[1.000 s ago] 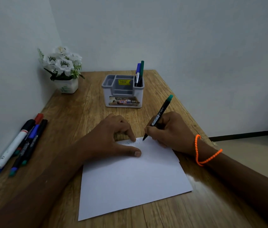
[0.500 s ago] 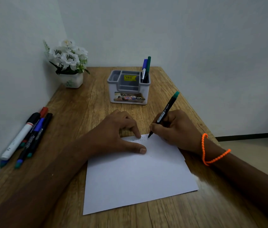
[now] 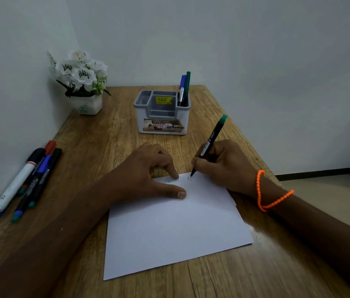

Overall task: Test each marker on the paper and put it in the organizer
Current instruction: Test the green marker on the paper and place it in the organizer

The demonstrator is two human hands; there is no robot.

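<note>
A white sheet of paper (image 3: 169,229) lies on the wooden table. My right hand (image 3: 225,166) grips a black marker with a green end (image 3: 211,140), its tip touching the paper's far edge beside small faint marks. My left hand (image 3: 148,175) lies flat on the paper's top left corner, fingers spread, holding it down. Behind stands a grey-and-white organizer (image 3: 162,114) with two markers (image 3: 184,89), one blue and one green, upright in its right compartment. Several more markers (image 3: 30,179) lie at the left by the wall.
A white pot of white flowers (image 3: 81,82) stands in the far left corner. Walls close off the left and the back. The table's right edge (image 3: 255,160) drops to the floor. An orange bead bracelet (image 3: 268,194) is on my right wrist.
The marker tip has shifted slightly right along the paper's far edge, leaving small marks. The view has tilted a little; my left hand stays on the paper.
</note>
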